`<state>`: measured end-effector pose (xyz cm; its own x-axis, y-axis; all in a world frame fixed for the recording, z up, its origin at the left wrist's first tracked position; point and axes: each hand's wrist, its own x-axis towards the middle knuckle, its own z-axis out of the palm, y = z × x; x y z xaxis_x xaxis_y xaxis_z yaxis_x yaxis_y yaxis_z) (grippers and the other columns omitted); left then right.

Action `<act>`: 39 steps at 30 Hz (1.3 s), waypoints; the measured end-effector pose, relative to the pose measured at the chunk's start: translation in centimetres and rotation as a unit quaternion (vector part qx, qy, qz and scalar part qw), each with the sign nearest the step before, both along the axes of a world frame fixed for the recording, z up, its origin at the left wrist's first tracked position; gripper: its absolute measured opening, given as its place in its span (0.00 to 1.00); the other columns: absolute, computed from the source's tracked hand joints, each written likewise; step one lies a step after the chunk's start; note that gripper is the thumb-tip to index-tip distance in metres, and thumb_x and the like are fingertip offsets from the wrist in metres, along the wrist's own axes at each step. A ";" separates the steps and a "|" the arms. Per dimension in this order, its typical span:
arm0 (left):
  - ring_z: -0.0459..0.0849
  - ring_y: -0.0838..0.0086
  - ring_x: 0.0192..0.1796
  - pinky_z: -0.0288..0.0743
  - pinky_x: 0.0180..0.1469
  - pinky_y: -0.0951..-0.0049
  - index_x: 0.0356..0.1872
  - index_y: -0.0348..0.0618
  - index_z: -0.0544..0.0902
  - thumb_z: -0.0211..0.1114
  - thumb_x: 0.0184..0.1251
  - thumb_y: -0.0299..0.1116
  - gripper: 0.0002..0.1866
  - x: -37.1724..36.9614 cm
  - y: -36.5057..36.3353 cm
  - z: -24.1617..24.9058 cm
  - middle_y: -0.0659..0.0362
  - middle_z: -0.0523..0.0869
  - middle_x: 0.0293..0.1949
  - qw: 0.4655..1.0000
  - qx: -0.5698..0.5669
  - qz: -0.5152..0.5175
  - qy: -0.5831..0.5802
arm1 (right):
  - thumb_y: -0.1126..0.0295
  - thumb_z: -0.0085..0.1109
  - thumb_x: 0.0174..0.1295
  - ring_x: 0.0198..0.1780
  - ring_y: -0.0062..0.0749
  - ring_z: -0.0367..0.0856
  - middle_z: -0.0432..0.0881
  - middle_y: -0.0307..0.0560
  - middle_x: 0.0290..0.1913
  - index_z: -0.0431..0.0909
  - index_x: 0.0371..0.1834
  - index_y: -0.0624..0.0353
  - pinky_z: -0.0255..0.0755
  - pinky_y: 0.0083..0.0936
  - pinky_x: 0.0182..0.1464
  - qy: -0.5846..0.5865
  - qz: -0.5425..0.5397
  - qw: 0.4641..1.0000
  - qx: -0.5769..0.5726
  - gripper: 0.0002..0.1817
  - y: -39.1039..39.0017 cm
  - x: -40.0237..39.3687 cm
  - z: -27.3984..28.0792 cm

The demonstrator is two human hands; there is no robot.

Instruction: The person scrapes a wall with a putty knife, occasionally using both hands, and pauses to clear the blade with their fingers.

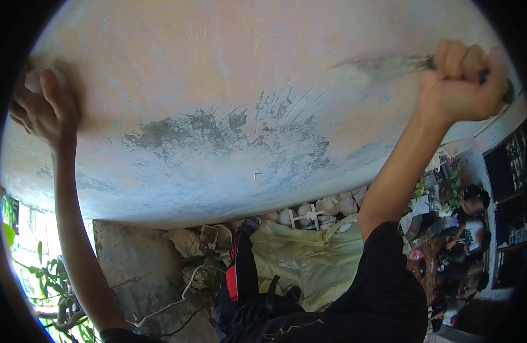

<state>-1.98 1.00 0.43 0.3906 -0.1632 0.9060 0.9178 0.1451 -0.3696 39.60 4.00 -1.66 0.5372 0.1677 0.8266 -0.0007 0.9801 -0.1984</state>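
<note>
In front of me stands a wall (235, 63) with worn pink, yellow and pale blue paint, with rough grey patches (172, 131) across its middle where the paint is gone. My right hand (460, 83) is wrapped round the dark handle of a trowel (380, 68). Its blade looks whitish and smeared by motion, pointing left along the wall above and right of the grey patches. At the far left, my left hand (46, 111) lies against the wall with the fingers apart, holding nothing. The view's dark edge cuts off some fingertips.
A yellowish plastic sheet (303, 254) covers the ground by my legs. Stones and rubble (338, 206) line the wall's foot. Leafy branches (55, 280) and a low concrete wall (135, 257) are at lower left. People (469, 234) sit at the right, near dark windows (506, 171).
</note>
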 end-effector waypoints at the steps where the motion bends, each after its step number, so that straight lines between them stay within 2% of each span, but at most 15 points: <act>1: 0.66 0.58 0.55 0.59 0.58 0.56 0.57 0.40 0.71 0.47 0.65 0.55 0.30 0.0 0.2 0.0 0.51 0.74 0.52 1.000 0.001 -0.002 0.002 | 0.69 0.44 0.52 0.11 0.18 0.35 0.42 0.32 0.09 0.42 0.09 0.46 0.32 0.24 0.16 0.000 -0.010 0.999 0.039 0.22 0.5 0.8 1.0; 4: 0.66 0.59 0.55 0.57 0.58 0.58 0.57 0.41 0.72 0.46 0.66 0.55 0.30 0.0 0.3 0.0 0.54 0.76 0.52 1.000 0.004 -0.006 -0.003 | 0.70 0.44 0.52 0.10 0.18 0.35 0.42 0.32 0.09 0.43 0.09 0.46 0.33 0.23 0.16 0.059 -0.025 0.998 0.021 0.22 0.3 0.1 0.3; 8: 0.66 0.60 0.56 0.57 0.58 0.59 0.57 0.41 0.72 0.45 0.66 0.56 0.30 0.1 0.5 -0.2 0.55 0.76 0.53 1.000 0.015 -0.018 0.003 | 0.70 0.44 0.52 0.10 0.19 0.36 0.42 0.33 0.09 0.44 0.09 0.46 0.34 0.23 0.16 0.004 0.008 1.000 0.006 0.21 0.2 -0.6 0.1; 9: 0.67 0.60 0.56 0.57 0.58 0.60 0.57 0.41 0.72 0.45 0.67 0.56 0.30 0.1 0.4 -0.3 0.55 0.76 0.53 1.000 0.009 -0.017 0.002 | 0.71 0.44 0.53 0.09 0.19 0.36 0.43 0.32 0.09 0.44 0.09 0.47 0.34 0.22 0.15 0.039 -0.029 0.999 0.021 0.21 0.0 -0.5 0.7; 16: 0.66 0.60 0.56 0.57 0.59 0.61 0.59 0.42 0.70 0.45 0.66 0.55 0.30 0.3 0.5 -0.3 0.58 0.77 0.53 0.999 0.020 -0.029 -0.020 | 0.71 0.43 0.53 0.10 0.19 0.36 0.42 0.32 0.09 0.43 0.09 0.47 0.35 0.22 0.15 0.059 0.002 0.998 0.013 0.21 1.0 0.3 0.1; 17: 0.66 0.60 0.56 0.57 0.59 0.61 0.59 0.43 0.70 0.46 0.66 0.55 0.30 0.3 0.6 -0.4 0.58 0.77 0.54 0.999 0.021 -0.036 -0.026 | 0.71 0.43 0.53 0.10 0.19 0.37 0.43 0.32 0.09 0.43 0.09 0.46 0.35 0.22 0.15 0.057 -0.042 0.997 0.021 0.21 0.8 0.9 0.5; 22: 0.67 0.58 0.55 0.60 0.58 0.59 0.57 0.42 0.72 0.47 0.66 0.55 0.29 0.1 0.4 -0.2 0.54 0.75 0.56 1.000 0.007 -0.002 0.001 | 0.71 0.45 0.52 0.11 0.20 0.38 0.44 0.34 0.10 0.43 0.10 0.49 0.36 0.22 0.16 0.066 -0.016 0.998 -0.012 0.21 -0.1 -0.3 -1.1; 24: 0.67 0.58 0.55 0.61 0.57 0.58 0.58 0.42 0.71 0.47 0.66 0.55 0.29 0.0 0.5 -0.4 0.54 0.75 0.55 1.000 0.004 -0.002 0.000 | 0.71 0.45 0.54 0.11 0.19 0.38 0.44 0.33 0.11 0.44 0.11 0.49 0.37 0.21 0.15 0.089 -0.016 0.996 0.018 0.21 0.2 1.1 -0.1; 25: 0.68 0.58 0.55 0.62 0.57 0.57 0.58 0.42 0.71 0.47 0.66 0.54 0.29 -0.2 0.4 -0.3 0.53 0.75 0.55 1.000 0.006 0.003 -0.005 | 0.71 0.50 0.56 0.06 0.18 0.45 0.48 0.33 0.07 0.49 0.10 0.50 0.39 0.22 0.10 0.058 0.010 0.996 0.066 0.22 0.2 2.3 0.0; 28: 0.69 0.58 0.54 0.63 0.56 0.56 0.58 0.43 0.71 0.47 0.66 0.53 0.28 0.4 0.6 -0.2 0.53 0.75 0.55 0.999 0.019 -0.025 0.012 | 0.72 0.49 0.57 0.07 0.18 0.43 0.48 0.32 0.09 0.51 0.13 0.49 0.38 0.21 0.11 0.059 0.036 0.995 0.074 0.19 0.1 2.7 -0.9; 32: 0.70 0.58 0.52 0.62 0.55 0.56 0.57 0.44 0.72 0.49 0.65 0.52 0.27 0.6 0.6 -0.4 0.53 0.75 0.52 0.999 0.029 -0.014 -0.010 | 0.70 0.48 0.60 0.09 0.18 0.45 0.49 0.32 0.09 0.55 0.17 0.50 0.43 0.20 0.14 0.039 0.089 0.993 0.065 0.16 -3.4 2.4 -4.8; 33: 0.70 0.59 0.51 0.61 0.56 0.55 0.56 0.45 0.72 0.50 0.64 0.52 0.26 1.1 0.4 -0.4 0.53 0.75 0.51 0.999 0.029 -0.016 -0.013 | 0.67 0.47 0.62 0.11 0.19 0.47 0.50 0.32 0.10 0.54 0.17 0.51 0.46 0.22 0.17 0.056 0.109 0.992 0.017 0.17 -4.1 2.4 -5.6; 34: 0.68 0.59 0.58 0.56 0.60 0.53 0.55 0.42 0.72 0.50 0.63 0.52 0.28 1.1 0.3 -0.4 0.52 0.73 0.52 0.998 0.012 -0.053 -0.016 | 0.65 0.45 0.64 0.14 0.19 0.49 0.50 0.33 0.11 0.53 0.16 0.51 0.49 0.23 0.19 0.073 0.132 0.988 -0.033 0.19 -4.9 2.2 -6.5; 36: 0.69 0.58 0.58 0.54 0.61 0.52 0.55 0.41 0.73 0.51 0.61 0.50 0.27 1.3 0.2 -0.1 0.52 0.74 0.53 0.998 0.028 -0.059 -0.001 | 0.62 0.45 0.66 0.17 0.20 0.55 0.53 0.33 0.12 0.57 0.20 0.53 0.55 0.25 0.24 0.049 0.073 0.987 -0.133 0.17 -7.9 2.7 -9.4; 39: 0.70 0.58 0.59 0.52 0.62 0.52 0.55 0.39 0.73 0.52 0.60 0.48 0.27 1.2 0.0 -0.1 0.51 0.75 0.53 0.997 0.023 -0.068 -0.003 | 0.64 0.44 0.68 0.20 0.25 0.61 0.60 0.36 0.17 0.62 0.26 0.56 0.61 0.26 0.27 0.047 0.075 0.977 -0.196 0.12 -13.8 3.8 -18.1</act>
<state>-0.77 0.99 0.35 0.3569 -0.2553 0.8986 0.9323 0.0364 -0.3600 43.38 -9.78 -19.75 0.5527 0.5442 0.6312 -0.1741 0.8160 -0.5512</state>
